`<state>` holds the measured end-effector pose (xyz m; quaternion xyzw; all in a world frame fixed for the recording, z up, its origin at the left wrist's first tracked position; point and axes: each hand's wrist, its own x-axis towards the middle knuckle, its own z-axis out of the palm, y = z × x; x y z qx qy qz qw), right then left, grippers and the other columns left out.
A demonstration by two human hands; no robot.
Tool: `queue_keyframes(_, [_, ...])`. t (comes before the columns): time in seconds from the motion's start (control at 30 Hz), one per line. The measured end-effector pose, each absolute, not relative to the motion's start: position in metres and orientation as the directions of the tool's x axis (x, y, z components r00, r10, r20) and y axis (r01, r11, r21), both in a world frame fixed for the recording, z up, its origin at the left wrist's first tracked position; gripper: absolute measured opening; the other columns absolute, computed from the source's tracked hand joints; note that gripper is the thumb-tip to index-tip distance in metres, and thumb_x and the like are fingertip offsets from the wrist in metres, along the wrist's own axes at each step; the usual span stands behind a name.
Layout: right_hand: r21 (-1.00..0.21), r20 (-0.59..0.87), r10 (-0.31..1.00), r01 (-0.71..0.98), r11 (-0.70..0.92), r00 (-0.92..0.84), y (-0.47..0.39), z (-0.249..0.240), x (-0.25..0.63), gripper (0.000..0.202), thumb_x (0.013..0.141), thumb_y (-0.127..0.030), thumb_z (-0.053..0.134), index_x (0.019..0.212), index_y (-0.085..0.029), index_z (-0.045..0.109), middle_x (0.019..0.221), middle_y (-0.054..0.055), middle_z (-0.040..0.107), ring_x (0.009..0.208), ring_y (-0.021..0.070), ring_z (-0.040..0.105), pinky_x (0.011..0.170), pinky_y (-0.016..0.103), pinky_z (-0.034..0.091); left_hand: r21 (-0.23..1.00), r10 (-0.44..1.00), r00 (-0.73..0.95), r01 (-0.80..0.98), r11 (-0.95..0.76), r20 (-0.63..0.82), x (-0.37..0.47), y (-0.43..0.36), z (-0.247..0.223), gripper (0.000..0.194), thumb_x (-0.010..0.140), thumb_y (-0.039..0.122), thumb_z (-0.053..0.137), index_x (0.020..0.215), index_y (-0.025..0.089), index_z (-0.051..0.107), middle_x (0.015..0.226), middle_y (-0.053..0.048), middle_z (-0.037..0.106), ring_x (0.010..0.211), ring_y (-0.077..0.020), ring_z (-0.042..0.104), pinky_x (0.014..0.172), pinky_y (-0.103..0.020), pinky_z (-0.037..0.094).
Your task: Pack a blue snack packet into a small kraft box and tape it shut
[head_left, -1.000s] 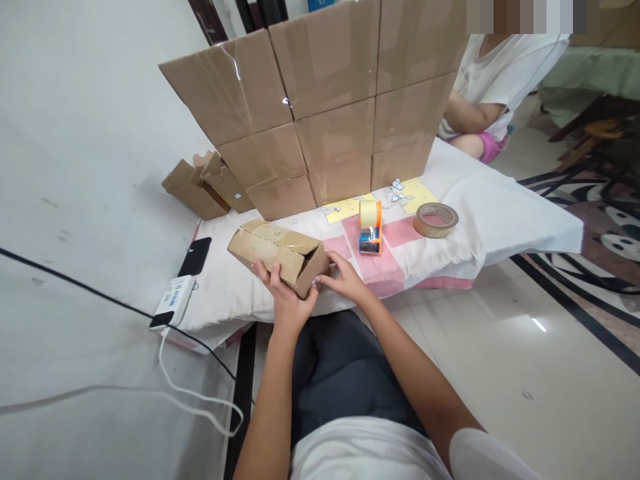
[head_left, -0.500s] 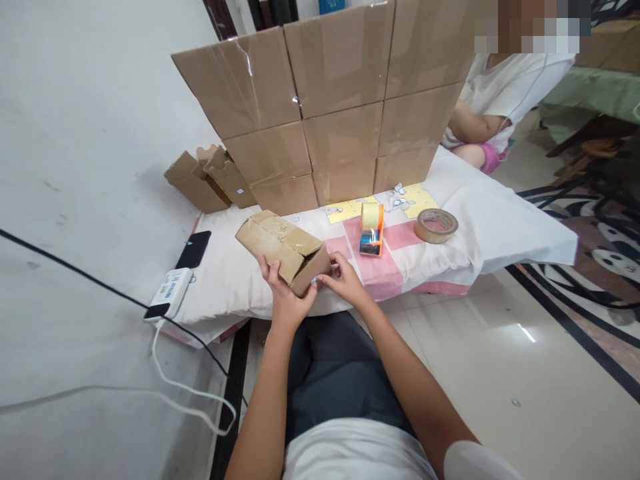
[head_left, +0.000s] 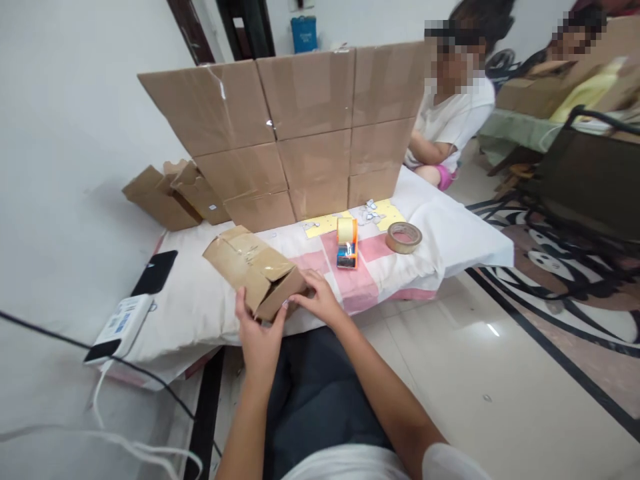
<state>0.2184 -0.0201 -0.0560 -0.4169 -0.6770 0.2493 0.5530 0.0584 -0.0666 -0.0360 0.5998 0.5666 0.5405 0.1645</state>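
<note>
A small cardboard box lies tilted at the near edge of the cloth-covered table, its near end flap slightly gaping. My left hand grips the box from its near left side, thumb at the end panel. My right hand has its fingers closed on the end panel's right edge, with the thumb close to the left thumb. A tiny whitish spot shows between the thumbs, too small to name. To the right of the box stand an orange tape dispenser and a roll of brown tape.
A wall of taped cardboard boxes rises behind. Open cartons lean at the left, near a phone and a white power strip with cables. A person in a white shirt sits beyond; a folding chair stands right.
The view has turned up and to the right, so the table's things appear further left and more of the room shows. Both hands stay on the box with little visible change in grip.
</note>
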Motion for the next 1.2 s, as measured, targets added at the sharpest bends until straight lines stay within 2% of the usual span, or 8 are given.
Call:
queue_keyframes(0.2, [-0.8,0.553,0.821,0.367,0.474,0.145,-0.062,-0.002,0.26,0.063,0.084,-0.049,0.072,0.142,-0.034,0.052,0.136,0.007,0.057,0.125,0.0293,0.052,0.101,0.045,0.047,0.537,0.629,-0.089,0.621,-0.571,0.772,0.094,-0.073,0.01,0.101,0.071,0.033,0.085,0.153,0.027,0.027,0.152,-0.016,0.035,0.134,-0.0332,0.051,0.106,-0.047,0.051])
queue_keyframes(0.33, [-0.758,0.614,0.666,0.55,0.35,0.424,-0.103,0.014,0.357,0.059,0.084,-0.052,0.07,0.136,-0.03,0.055,0.129,0.013,0.057,0.121,0.0338,0.052,0.099,0.052,0.048,0.438,0.523,0.156,0.381,-0.814,0.838,0.191,-0.061,0.039,0.098,0.077,0.03,0.081,0.155,0.03,0.02,0.151,-0.015,0.04,0.14,-0.0326,0.046,0.111,-0.047,0.046])
queue_keyframes(0.43, [-0.743,0.625,0.524,0.647,0.172,0.578,-0.133,0.016,0.435,0.055,0.086,-0.049,0.067,0.134,-0.026,0.053,0.117,0.013,0.057,0.102,0.0287,0.057,0.084,0.046,0.053,0.539,0.531,0.388,0.097,-0.837,0.754,0.286,-0.055,0.044,0.085,0.086,0.03,0.073,0.153,0.032,0.02,0.16,-0.016,0.029,0.146,-0.0319,0.037,0.112,-0.046,0.046])
queue_keyframes(0.57, [-0.702,0.617,0.47,0.712,-0.035,0.632,-0.149,0.007,0.516,0.052,0.088,-0.044,0.063,0.134,-0.022,0.05,0.109,0.01,0.057,0.094,0.0243,0.053,0.075,0.039,0.051,0.696,0.585,0.546,0.003,-0.718,0.6,0.391,-0.052,0.028,0.082,0.086,0.027,0.071,0.152,0.028,0.02,0.164,-0.018,0.022,0.152,-0.031,0.022,0.115,-0.048,0.041])
queue_keyframes(0.67, [-0.692,0.541,0.547,0.708,-0.141,0.638,-0.137,-0.009,0.558,0.06,0.089,-0.046,0.059,0.14,-0.017,0.046,0.114,0.013,0.059,0.101,0.0262,0.053,0.078,0.038,0.051,0.782,0.659,0.578,0.056,-0.621,0.481,0.437,-0.035,0.009,0.081,0.085,0.022,0.07,0.151,0.023,0.022,0.16,-0.02,0.03,0.152,-0.0318,0.023,0.116,-0.049,0.039])
queue_keyframes(0.77, [-0.658,0.39,0.627,0.68,-0.323,0.674,-0.107,-0.023,0.585,0.067,0.092,-0.048,0.053,0.147,-0.014,0.039,0.128,0.018,0.059,0.111,0.0301,0.055,0.088,0.042,0.049,0.811,0.658,0.637,0.086,-0.578,0.401,0.468,0.0,0.001,0.079,0.082,0.017,0.071,0.147,0.024,0.027,0.151,-0.019,0.044,0.142,-0.0314,0.043,0.109,-0.045,0.045])
queue_keyframes(0.93, [-0.416,0.253,0.485,0.547,-0.727,0.837,-0.04,-0.045,0.595,0.075,0.098,-0.05,0.039,0.151,0.002,0.03,0.145,0.03,0.046,0.135,0.0416,0.041,0.109,0.054,0.032,0.76,0.663,0.682,0.242,-0.603,0.309,0.519,0.068,0.011,0.076,0.077,0.017,0.078,0.139,0.025,0.034,0.139,-0.016,0.054,0.118,-0.0298,0.063,0.094,-0.037,0.051])
queue_keyframes(1.2, [-0.124,0.21,0.491,0.521,-0.844,0.845,-0.013,-0.068,0.599,0.075,0.096,-0.055,0.039,0.151,-0.004,0.038,0.155,0.028,0.034,0.145,0.0434,0.027,0.115,0.056,0.019,0.73,0.822,0.547,0.496,-0.47,0.158,0.591,0.165,0.024,0.074,0.089,0.028,0.069,0.149,0.02,0.027,0.154,-0.03,0.031,0.117,-0.0339,0.063,0.092,-0.039,0.049])
